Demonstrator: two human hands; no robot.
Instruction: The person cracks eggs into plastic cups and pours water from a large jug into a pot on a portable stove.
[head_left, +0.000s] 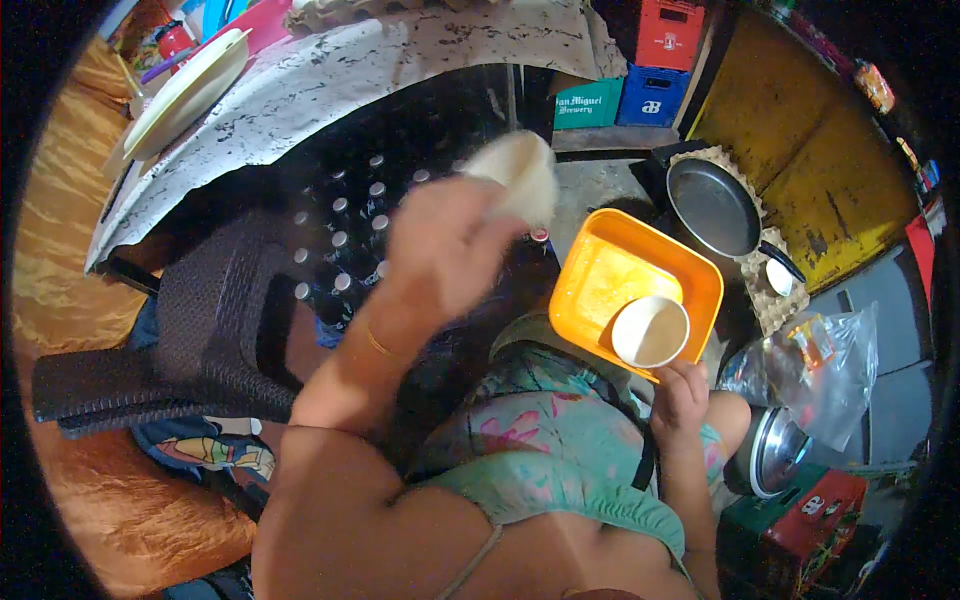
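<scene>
My left hand (450, 247), blurred by motion, grips a pale bowl or cup (517, 176) above a group of dark capped bottles (343, 281). An orange plastic basin (694, 277) lies over my lap, its inside wet or shiny. Inside it, at the near right corner, a round white bowl (651, 331) stands with its opening towards the camera. My right hand (680, 394) has its fingers at the basin's near rim, close beside this bowl; whether they also touch the bowl cannot be told.
A black frying pan (714, 208) rests on egg trays (776, 300) at right, near a clear plastic bag (825, 375) and a lidded metal pot (776, 452). Bottle crates (654, 96) stand at the back. A woven chair (217, 300) and a covered table (360, 82) are at left.
</scene>
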